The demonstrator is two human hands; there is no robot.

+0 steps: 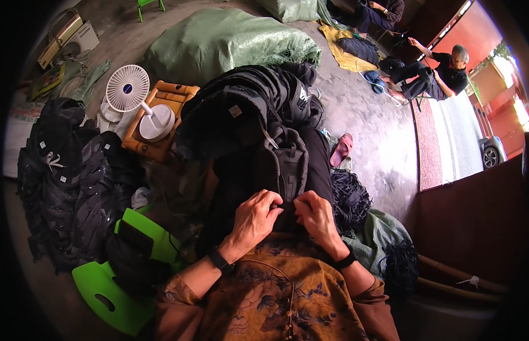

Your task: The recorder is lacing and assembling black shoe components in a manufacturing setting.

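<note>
The long black padded fabric piece with webbing straps [288, 162] lies lengthwise on the wearer's lap, as I see it in the head view from my remote place. At its lower end the left hand [253, 217] and the right hand [318, 216] are facing each other, just apart. I see both with fingers bent narrow, pinching this end; which small part is between the fingertips, I cannot tell.

Directly beyond is the thick stack of black fabric bags [233, 122], leaning across the knees. To the left of it I find a brown bamboo stool [137, 138], on which stands a white round fan [128, 88]. Nearer to me on that side are a tall heap of black bags [77, 187] and a bright green plastic chair [108, 298]. By the right knee lies a tangle of dark cords [351, 199], with a pink slipper [342, 149] behind it. Farther, I notice a large pale-green sack [224, 45] and, at upper right, a seated person in dark clothes [449, 77].
</note>
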